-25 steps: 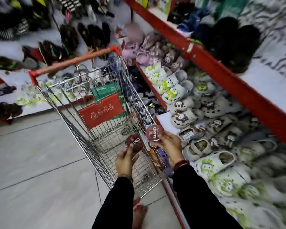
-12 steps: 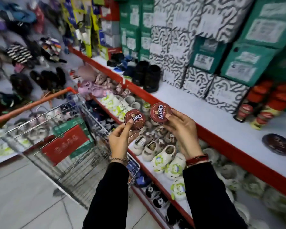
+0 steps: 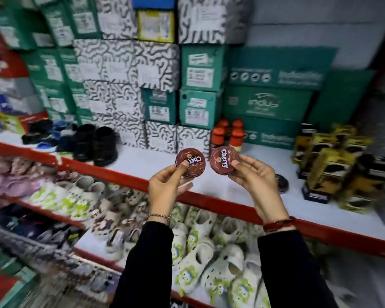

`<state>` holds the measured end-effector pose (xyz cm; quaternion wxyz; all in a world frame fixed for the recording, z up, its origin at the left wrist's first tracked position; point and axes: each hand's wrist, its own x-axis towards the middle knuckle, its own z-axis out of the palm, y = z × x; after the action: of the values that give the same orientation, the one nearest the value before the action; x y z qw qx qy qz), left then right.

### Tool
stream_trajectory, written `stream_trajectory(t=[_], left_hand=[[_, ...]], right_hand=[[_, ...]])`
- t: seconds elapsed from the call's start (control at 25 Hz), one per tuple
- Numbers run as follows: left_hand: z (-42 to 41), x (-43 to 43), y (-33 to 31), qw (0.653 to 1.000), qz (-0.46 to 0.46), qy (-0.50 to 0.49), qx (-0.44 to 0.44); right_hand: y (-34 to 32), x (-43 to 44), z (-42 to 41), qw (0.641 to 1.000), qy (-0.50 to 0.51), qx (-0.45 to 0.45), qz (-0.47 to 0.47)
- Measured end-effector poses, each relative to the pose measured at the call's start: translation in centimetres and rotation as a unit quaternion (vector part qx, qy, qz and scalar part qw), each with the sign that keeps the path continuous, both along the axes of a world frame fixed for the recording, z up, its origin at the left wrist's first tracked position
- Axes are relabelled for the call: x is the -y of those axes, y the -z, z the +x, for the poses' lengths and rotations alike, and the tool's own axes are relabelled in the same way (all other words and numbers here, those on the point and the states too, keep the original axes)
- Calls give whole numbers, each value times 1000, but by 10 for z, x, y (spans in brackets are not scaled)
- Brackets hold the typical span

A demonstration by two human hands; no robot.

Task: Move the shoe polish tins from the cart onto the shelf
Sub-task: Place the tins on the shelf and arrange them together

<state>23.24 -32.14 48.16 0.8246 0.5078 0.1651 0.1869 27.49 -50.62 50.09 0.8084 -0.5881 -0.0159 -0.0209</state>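
I hold two round dark-red "Cherry" shoe polish tins upright, lids facing me, above the white shelf (image 3: 156, 165) with its red front edge. My left hand (image 3: 165, 190) grips the left tin (image 3: 192, 163) with the thumb on its lid. My right hand (image 3: 257, 181) pinches the right tin (image 3: 223, 160) by its rim. A third dark tin (image 3: 281, 182) lies flat on the shelf just right of my right hand. The cart shows only as a blurred corner (image 3: 11, 283) at the bottom left.
Red-capped bottles (image 3: 229, 134) stand behind the tins. Yellow and black boxes (image 3: 333, 165) crowd the shelf's right end, black boots (image 3: 96, 143) its left. Green and patterned shoe boxes (image 3: 129, 81) are stacked along the back. White clogs (image 3: 209, 252) fill the lower shelves.
Both hands have lifted the tins out of the cart and swung right, up to the shelf. My view has turned from the cart to face the shelf.
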Motion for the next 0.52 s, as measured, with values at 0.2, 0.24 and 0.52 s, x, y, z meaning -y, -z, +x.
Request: stream_trajectory(t=[0.2, 0.24, 0.52], left_hand=[[30, 48, 1, 992, 48, 113, -18], [36, 56, 2, 989, 66, 128, -25], [61, 88, 17, 927, 319, 189, -48]], right_hand=[[2, 61, -4, 995, 93, -16, -35], [4, 72, -6, 993, 106, -22, -45], [31, 118, -7, 935, 160, -110, -296]])
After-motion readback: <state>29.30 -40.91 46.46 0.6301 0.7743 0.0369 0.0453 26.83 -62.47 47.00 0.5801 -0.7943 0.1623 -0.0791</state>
